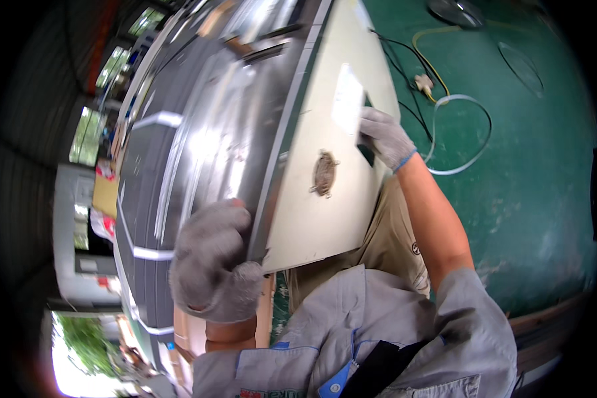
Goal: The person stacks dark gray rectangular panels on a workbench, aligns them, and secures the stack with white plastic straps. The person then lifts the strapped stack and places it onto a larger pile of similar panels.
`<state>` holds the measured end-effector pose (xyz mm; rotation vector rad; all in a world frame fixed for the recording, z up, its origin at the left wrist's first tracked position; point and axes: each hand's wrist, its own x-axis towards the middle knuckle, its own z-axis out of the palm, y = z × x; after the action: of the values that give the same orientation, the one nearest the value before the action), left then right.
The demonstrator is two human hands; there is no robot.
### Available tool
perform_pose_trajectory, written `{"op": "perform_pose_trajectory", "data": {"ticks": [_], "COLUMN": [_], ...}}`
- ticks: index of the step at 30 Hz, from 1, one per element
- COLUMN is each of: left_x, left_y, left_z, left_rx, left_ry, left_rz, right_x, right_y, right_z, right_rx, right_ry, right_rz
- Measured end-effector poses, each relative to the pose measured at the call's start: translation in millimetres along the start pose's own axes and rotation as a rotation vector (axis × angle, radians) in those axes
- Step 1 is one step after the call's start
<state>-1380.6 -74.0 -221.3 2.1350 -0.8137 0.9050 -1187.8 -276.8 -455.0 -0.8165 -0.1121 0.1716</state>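
Observation:
A cream panel (pixel 295 222) stands tilted in front of me, with a bright white patch and an oval brown worn spot on its face. My right hand (pixel 386 138), in a grey work glove, grips it at a dark cutout near its right edge; the fingertips are partly hidden there. My left hand (pixel 215 262), also gloved and blurred by motion, is curled closed beside the near end of a shiny metal sheet (pixel 209 142). One bare fingertip pokes out of this glove. Whatever its fingers hold, if anything, is hidden.
Grey strapped profiles (pixel 142 199) lie stacked left of the metal sheet. On the green floor (pixel 517 199) at right are a pale hose loop (pixel 467 169), black and yellow cables and a cream connector (pixel 423 83). A round metal object (pixel 456 12) sits at the far right.

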Motion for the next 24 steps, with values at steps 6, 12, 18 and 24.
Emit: {"op": "perform_pose_trajectory", "data": {"ticks": [6, 12, 18, 24], "left_x": [-99, -180, -183, -169], "left_y": [-13, -58, -104, -137], "left_z": [-4, 26, 49, 46], "left_rx": [-0.123, -0.225, -1.134, -1.315], "left_ry": [0.336, 0.061, 0.471, 0.479], "left_rz": [0.068, -0.991, -1.149, -1.141], "right_x": [34, 45, 52, 43], "right_y": [4, -11, -36, -42], "right_z": [-32, -41, -31, -34], "right_rx": [-0.046, 0.000, -0.146, -0.233], "right_ry": [-0.090, -0.064, -0.006, -0.042], "right_rz": [0.066, 0.072, 0.060, 0.068]}}
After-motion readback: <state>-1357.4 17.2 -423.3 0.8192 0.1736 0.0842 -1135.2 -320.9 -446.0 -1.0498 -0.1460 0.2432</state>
